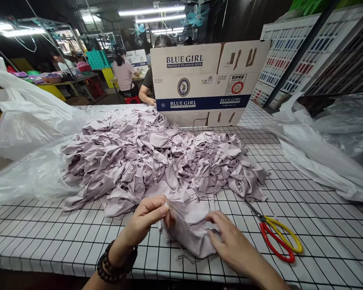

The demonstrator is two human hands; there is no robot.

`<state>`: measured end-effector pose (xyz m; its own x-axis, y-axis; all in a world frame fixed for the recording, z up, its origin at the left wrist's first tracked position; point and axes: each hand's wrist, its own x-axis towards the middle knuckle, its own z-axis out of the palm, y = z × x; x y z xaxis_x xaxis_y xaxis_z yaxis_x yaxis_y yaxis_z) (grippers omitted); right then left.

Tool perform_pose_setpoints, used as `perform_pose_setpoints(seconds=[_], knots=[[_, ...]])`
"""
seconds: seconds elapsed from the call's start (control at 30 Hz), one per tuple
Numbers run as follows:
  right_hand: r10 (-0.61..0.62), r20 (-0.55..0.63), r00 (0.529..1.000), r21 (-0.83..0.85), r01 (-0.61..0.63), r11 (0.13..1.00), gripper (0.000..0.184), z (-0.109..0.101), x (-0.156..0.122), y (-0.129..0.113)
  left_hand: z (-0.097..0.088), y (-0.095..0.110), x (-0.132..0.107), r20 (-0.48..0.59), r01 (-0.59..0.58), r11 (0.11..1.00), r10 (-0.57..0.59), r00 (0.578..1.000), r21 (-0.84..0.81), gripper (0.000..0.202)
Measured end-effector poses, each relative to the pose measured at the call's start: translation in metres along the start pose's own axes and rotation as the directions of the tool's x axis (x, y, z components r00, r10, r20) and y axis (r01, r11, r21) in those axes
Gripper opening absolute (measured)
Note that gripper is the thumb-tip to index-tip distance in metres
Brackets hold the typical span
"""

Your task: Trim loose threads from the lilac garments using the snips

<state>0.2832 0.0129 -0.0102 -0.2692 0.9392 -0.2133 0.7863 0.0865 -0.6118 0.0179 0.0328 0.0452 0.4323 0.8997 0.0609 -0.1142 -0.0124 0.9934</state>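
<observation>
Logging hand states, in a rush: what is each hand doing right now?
Left hand: closed, pinching the lilac fabric piece at its top edge.
Right hand: closed on the same piece's right side.

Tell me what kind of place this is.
Most likely a garment or textile workshop. A big heap of lilac fabric pieces lies on the grid-patterned table, scissors lie beside it, the left hand pinches one fabric piece, and another person is at a bench behind under strip lights.

A pale lilac fabric piece (pixel 191 231), creased and partly folded, lies at the checked bench's (pixel 320 225) front edge, touching the heap (pixel 157 161).
</observation>
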Motion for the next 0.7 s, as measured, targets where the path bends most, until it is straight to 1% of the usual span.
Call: perform_pose_setpoints(seconds=[0.03, 0.07, 0.1, 0.13, 0.17, 0.23, 0.27, 0.3, 0.33, 0.4, 0.47, 0.5, 0.53, 0.6, 0.63, 0.67, 0.7], knots=[[-0.041, 0.01, 0.999, -0.006, 0.041, 0.999, 0.039, 0.008, 0.012, -0.011, -0.002, 0.001, -0.001, 0.005, -0.037, 0.999, 0.036, 0.999, 0.035, 0.041], [-0.059, 0.016, 0.998, -0.014, 0.059, 0.998, 0.045, 0.015, 0.024, -0.016, -0.004, 0.001, -0.004, 0.003, -0.063, 0.996, 0.063, 0.998, 0.066, 0.043], [-0.069, 0.019, 0.997, -0.023, 0.069, 0.997, 0.049, 0.019, 0.037, -0.018, -0.007, 0.001, -0.006, -0.001, -0.081, 0.992, 0.082, 0.997, 0.093, 0.045], [-0.074, 0.028, 0.997, -0.024, 0.074, 0.997, 0.048, 0.021, 0.048, -0.017, -0.011, 0.001, -0.009, -0.006, -0.091, 0.989, 0.092, 0.996, 0.116, 0.046], [-0.083, 0.043, 0.996, -0.014, 0.083, 0.996, 0.041, 0.021, 0.058, -0.014, -0.015, 0.001, -0.013, -0.012, -0.099, 0.985, 0.101, 0.995, 0.139, 0.048], [-0.098, 0.035, 0.995, 0.011, 0.098, 0.995, 0.018, 0.015, 0.073, -0.008, -0.022, 0.001, -0.019, -0.033, -0.103, 0.972, 0.112, 0.993, 0.213, 0.048], [-0.09, -0.001, 0.996, 0.021, 0.09, 0.996, 0.008, 0.011, 0.078, -0.006, -0.024, 0.002, -0.022, -0.056, -0.099, 0.955, 0.12, 0.991, 0.28, 0.048], [-0.075, -0.057, 0.996, 0.034, 0.077, 0.996, 0.005, 0.006, 0.082, -0.004, -0.025, 0.002, -0.024, -0.093, -0.086, 0.926, 0.129, 0.987, 0.368, 0.047], [-0.058, -0.121, 0.991, 0.052, 0.064, 0.997, 0.007, 0.0, 0.085, -0.003, -0.026, 0.002, -0.025, -0.14, -0.06, 0.882, 0.141, 0.98, 0.468, 0.045], [-0.023, -0.24, 0.971, 0.112, 0.051, 0.992, 0.007, -0.01, 0.09, -0.001, -0.024, 0.0, -0.026, -0.238, 0.037, 0.757, 0.158, 0.958, 0.652, 0.042], [0.004, -0.324, 0.946, 0.198, 0.064, 0.978, 0.006, -0.016, 0.094, -0.001, -0.021, -0.007, -0.027, -0.31, 0.143, 0.64, 0.156, 0.938, 0.755, 0.041], [0.016, -0.359, 0.933, 0.243, 0.077, 0.967, 0.007, -0.017, 0.096, -0.001, -0.019, -0.01, -0.028, -0.328, 0.189, 0.598, 0.131, 0.935, 0.779, 0.04], [0.025, -0.39, 0.92, 0.285, 0.095, 0.954, 0.007, -0.017, 0.097, -0.003, -0.018, -0.013, -0.029, -0.334, 0.227, 0.567, 0.091, 0.938, 0.792, 0.039], [0.024, -0.433, 0.901, 0.35, 0.144, 0.926, 0.01, -0.015, 0.097, -0.009, -0.015, -0.015, -0.032, -0.323, 0.269, 0.535, 0.009, 0.946, 0.801, 0.036], [0.013, -0.443, 0.897, 0.371, 0.17, 0.913, 0.012, -0.014, 0.096, -0.014, -0.013, -0.015, -0.033, -0.326, 0.277, 0.527, 0.002, 0.945, 0.804, 0.034], [-0.004, -0.444, 0.896, 0.385, 0.195, 0.902, 0.014, -0.013, 0.093, -0.02, -0.01, -0.013, -0.034, -0.354, 0.28, 0.516, 0.05, 0.934, 0.81, 0.032], [-0.026, -0.439, 0.898, 0.393, 0.218, 0.893, 0.015, -0.013, 0.09, -0.028, -0.006, -0.01, -0.033, -0.4, 0.28, 0.5, 0.149, 0.905, 0.82, 0.029]])
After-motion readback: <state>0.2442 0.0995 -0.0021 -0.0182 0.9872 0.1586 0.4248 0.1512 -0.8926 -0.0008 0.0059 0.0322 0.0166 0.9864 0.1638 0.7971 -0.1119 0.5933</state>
